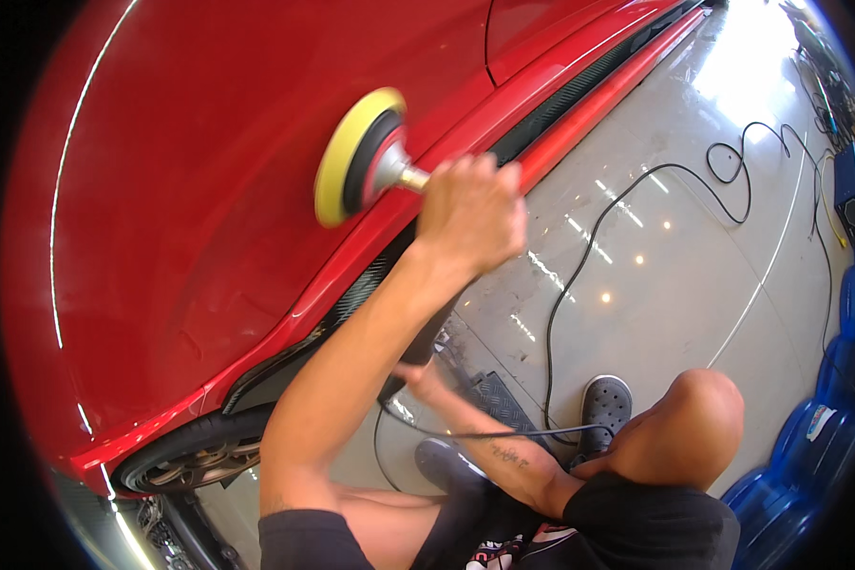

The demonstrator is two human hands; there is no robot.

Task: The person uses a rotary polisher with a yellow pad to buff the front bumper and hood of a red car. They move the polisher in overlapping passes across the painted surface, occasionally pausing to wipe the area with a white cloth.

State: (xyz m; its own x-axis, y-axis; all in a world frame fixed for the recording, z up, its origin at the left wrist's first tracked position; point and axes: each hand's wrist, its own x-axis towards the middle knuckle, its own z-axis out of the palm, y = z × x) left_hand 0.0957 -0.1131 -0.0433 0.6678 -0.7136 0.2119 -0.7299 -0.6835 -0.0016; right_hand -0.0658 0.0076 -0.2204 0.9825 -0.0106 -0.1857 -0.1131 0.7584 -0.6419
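Note:
My left hand is closed around the front of a rotary polisher, just behind its metal spindle. The polisher's yellow foam pad, on a black and red backing plate, faces a glossy red car body panel; whether it touches cannot be told. Lower down, my right hand grips the rear of the polisher's dark body, partly hidden behind my left forearm. A black power cord runs from the tool across my right forearm. The hands and pad are slightly blurred.
A carbon-fibre-look side trim and red sill run along the car. The wheel is at lower left. Black cord loops over the glossy tiled floor. A dark tread-patterned plate lies by my feet; blue plastic containers stand at right.

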